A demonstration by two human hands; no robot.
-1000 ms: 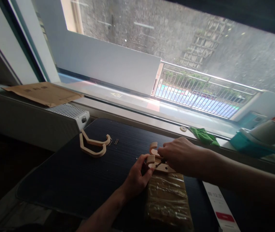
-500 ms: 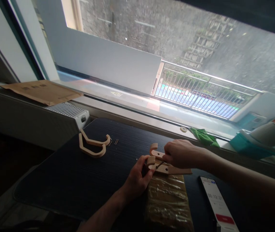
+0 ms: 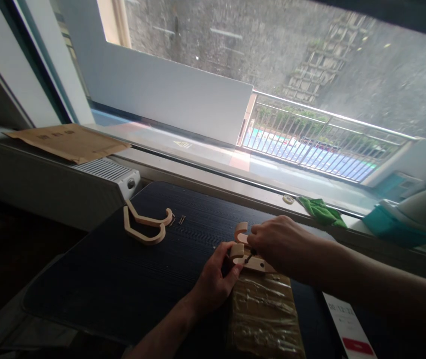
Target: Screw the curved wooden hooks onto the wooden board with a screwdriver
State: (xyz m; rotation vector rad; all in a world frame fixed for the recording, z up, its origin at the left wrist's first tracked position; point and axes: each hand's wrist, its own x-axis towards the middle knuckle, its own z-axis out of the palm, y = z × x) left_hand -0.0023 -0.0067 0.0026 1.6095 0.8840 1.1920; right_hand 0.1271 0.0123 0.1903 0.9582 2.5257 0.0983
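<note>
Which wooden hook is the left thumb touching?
The front hook at the taped block: the thumb of the left hand touches its curled end. The rear hook and the leftward pair aren't touched.

Pale wooden hook [image 3: 255,265], curled up at its left end, drilled, lying along the far edge of the taped block [image 3: 269,316]; slim dark tool [image 3: 250,255] slanted down to it; matching hook [image 3: 240,235] just behind.

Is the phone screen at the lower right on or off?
On: the phone screen is lit white, showing digits and a red bar.
</note>
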